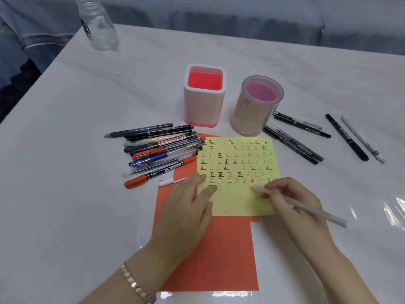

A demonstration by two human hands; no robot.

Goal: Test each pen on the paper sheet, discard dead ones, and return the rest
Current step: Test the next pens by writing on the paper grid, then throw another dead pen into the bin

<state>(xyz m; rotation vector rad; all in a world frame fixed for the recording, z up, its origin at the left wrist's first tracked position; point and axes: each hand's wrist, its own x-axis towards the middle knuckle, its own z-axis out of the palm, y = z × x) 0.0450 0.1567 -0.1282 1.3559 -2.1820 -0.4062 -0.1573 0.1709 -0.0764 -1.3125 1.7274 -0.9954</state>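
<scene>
My right hand (pixel 291 200) pinches a slim white pen (pixel 306 208) low on its barrel, tip down at the yellow paper sheet (pixel 236 205). I judge it light, stiff and smooth, so gripping near the tip steadies it. My left hand (pixel 188 202) lies flat, fingers (pixel 200 179) straight, pinning the thin sheet to the bench (pixel 87 216).

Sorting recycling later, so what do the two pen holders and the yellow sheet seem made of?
Square holder: probably opaque plastic, matte pale walls, red inside. Round holder: likely clear glossy plastic, see-through wall over a tan liner. Yellow sheet: matte paper, thin, flat, inked.
</scene>
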